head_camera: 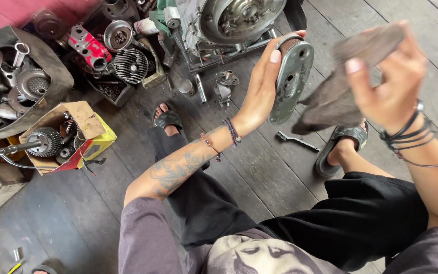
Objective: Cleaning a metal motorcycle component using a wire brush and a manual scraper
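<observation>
At the far left, a dark tub (pixel 51 63) full of gears and metal discs is sitting on the wooden floor (pixel 259 172). Beside it a torn cardboard box (pixel 84 119) is holding a toothed clutch part with a long shaft (pixel 41 142). Further in, a finned cylinder (pixel 130 65) and a red engine piece (pixel 88 46) are lying among other parts, and an engine block (pixel 234 20) is standing at the top.

My left hand (pixel 262 83) is holding up an oval grey metal cover (pixel 290 81). My fingers are closing around its far edge and the thumb is pressing on the near side, so the cover is standing almost upright in the air, above the floor and between my two feet in black sandals. A small wire brush (pixel 297 140) is lying on the floor just below it.

My right hand (pixel 391 86) is gripping a dirty grey rag (pixel 341 89). The rag is blurred and is hanging just beside the cover's right edge; I cannot tell if it is touching the metal.

I am judging that I am in the wiping step: the cover is out of the engine and I am cleaning its surface. The next move is asking for a firm left grip, so the cover does not turn, while the rag is pressing flat along the face and into the holes.
</observation>
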